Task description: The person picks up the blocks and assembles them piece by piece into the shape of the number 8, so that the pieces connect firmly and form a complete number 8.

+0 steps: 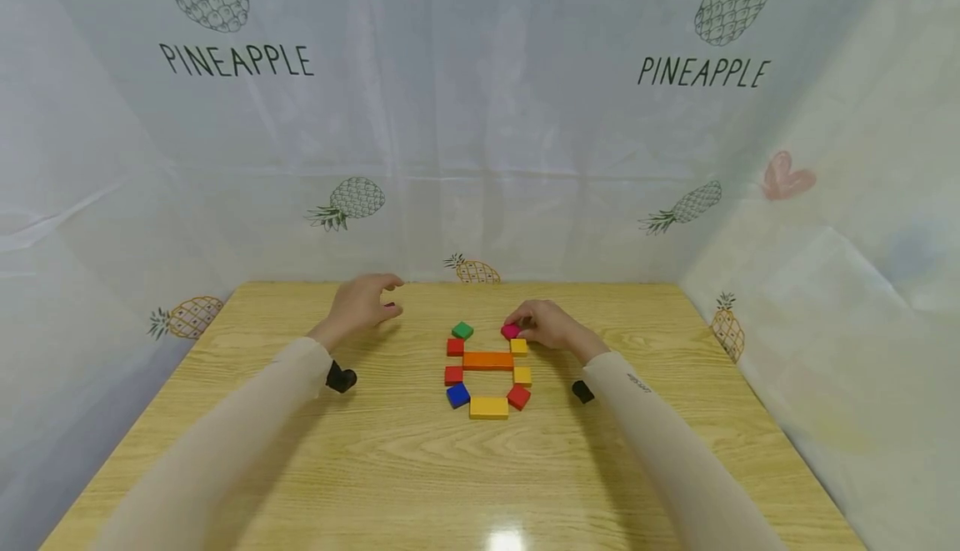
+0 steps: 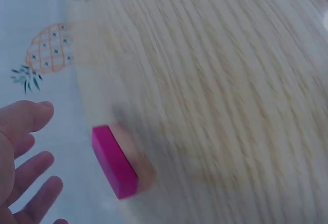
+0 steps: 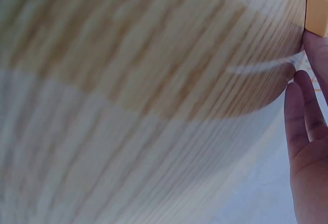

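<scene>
On the table, the right hand point(image 1: 551, 324) has its fingertips at a magenta block point(image 1: 510, 331), which it seems to pinch. That block does not show in the right wrist view, where the right hand point(image 3: 312, 147) lies near a yellow block point(image 3: 318, 8). The left hand point(image 1: 358, 301) is held further left with fingers and thumb spread. Close by its fingertips is another magenta block point(image 2: 114, 162), lying on the table apart from the left hand point(image 2: 25, 162). Between the hands, a ring-like layout includes a green block point(image 1: 462, 331) and a long orange block point(image 1: 488, 361) across its middle.
The layout also has red blocks point(image 1: 454, 348) and a blue block point(image 1: 458, 395) at left, yellow blocks point(image 1: 518, 348) and another red block point(image 1: 518, 397) at right, and a wide yellow block point(image 1: 489, 408) in front. A pineapple-printed cloth point(image 1: 480, 117) hangs behind the wooden table point(image 1: 420, 484).
</scene>
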The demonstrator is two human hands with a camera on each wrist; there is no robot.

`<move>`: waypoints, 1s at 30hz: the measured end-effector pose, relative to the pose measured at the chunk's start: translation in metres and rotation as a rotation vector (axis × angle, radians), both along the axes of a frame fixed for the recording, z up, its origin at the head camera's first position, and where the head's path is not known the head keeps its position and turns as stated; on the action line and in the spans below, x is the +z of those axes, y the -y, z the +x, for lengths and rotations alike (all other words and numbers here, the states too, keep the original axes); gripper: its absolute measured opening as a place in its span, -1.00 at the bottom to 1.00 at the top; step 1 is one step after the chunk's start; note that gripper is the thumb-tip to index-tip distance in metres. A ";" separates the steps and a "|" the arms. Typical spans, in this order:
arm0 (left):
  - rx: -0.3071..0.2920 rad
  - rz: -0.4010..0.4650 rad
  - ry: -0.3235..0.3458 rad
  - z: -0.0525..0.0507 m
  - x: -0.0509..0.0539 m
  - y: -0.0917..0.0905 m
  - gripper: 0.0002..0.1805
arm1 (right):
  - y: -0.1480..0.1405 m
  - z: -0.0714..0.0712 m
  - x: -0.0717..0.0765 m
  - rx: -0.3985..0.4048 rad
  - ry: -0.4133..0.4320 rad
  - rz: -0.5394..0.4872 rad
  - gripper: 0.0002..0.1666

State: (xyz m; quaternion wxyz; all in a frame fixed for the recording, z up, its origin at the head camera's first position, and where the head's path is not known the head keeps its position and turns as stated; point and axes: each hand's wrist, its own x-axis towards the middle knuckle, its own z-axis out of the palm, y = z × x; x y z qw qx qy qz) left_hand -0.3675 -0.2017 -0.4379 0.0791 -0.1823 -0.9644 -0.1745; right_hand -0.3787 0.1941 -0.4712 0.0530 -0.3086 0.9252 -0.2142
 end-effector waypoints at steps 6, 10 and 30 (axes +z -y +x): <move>0.038 0.016 0.057 0.001 -0.009 0.016 -0.40 | -0.002 0.000 -0.002 -0.002 0.004 -0.003 -0.64; 0.056 0.002 0.073 0.000 -0.017 0.024 -0.39 | -0.001 0.000 -0.002 -0.005 0.005 -0.004 -0.64; 0.095 -0.005 0.098 -0.008 -0.036 0.038 -0.61 | -0.002 -0.001 -0.001 0.001 0.005 -0.012 -0.65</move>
